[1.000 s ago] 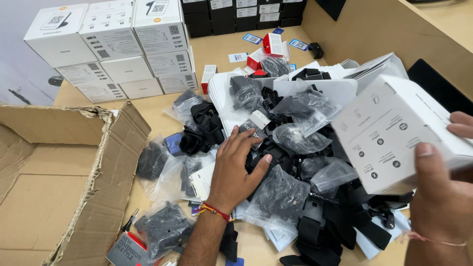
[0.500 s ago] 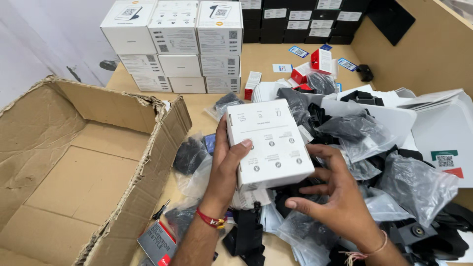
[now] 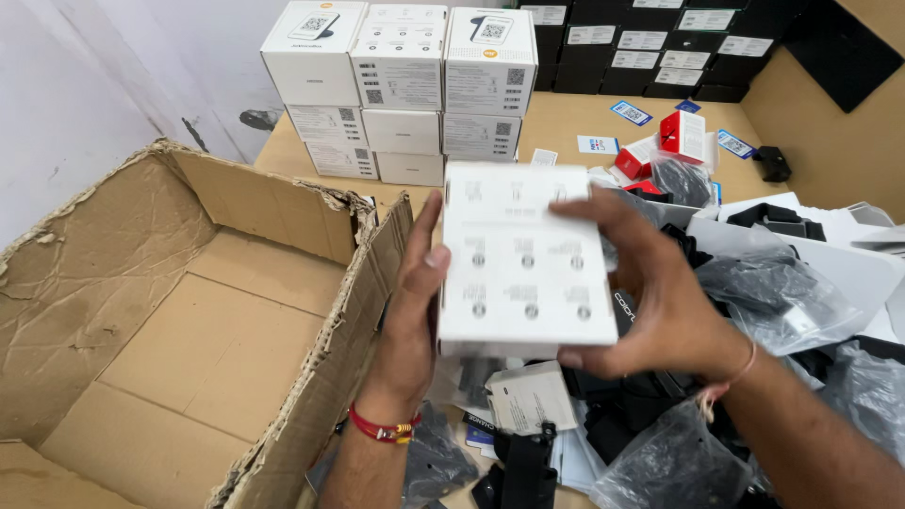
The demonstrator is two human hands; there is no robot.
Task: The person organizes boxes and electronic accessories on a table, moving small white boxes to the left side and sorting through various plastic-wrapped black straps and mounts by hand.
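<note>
I hold a white cardboard product box (image 3: pixel 523 259) with small grey printed icons in both hands, lifted above the table. My left hand (image 3: pixel 412 316) grips its left side, thumb on the front face; a red thread band circles that wrist. My right hand (image 3: pixel 650 292) grips the right side, fingers over the top edge and thumb under the bottom corner. Below the box lies a pile of black parts in clear plastic bags (image 3: pixel 764 292).
A large open torn cardboard carton (image 3: pixel 179 311) sits at the left, its near wall next to my left hand. Stacked white boxes (image 3: pixel 405 85) stand behind, black boxes (image 3: pixel 650 47) at the back, small red-and-white boxes (image 3: pixel 674 141) further right. A wooden wall (image 3: pixel 830 123) bounds the right.
The white box passed from my right hand alone to both hands and moved left and up, close to the carton. My left hand left the pile of bags. The view swung left.
</note>
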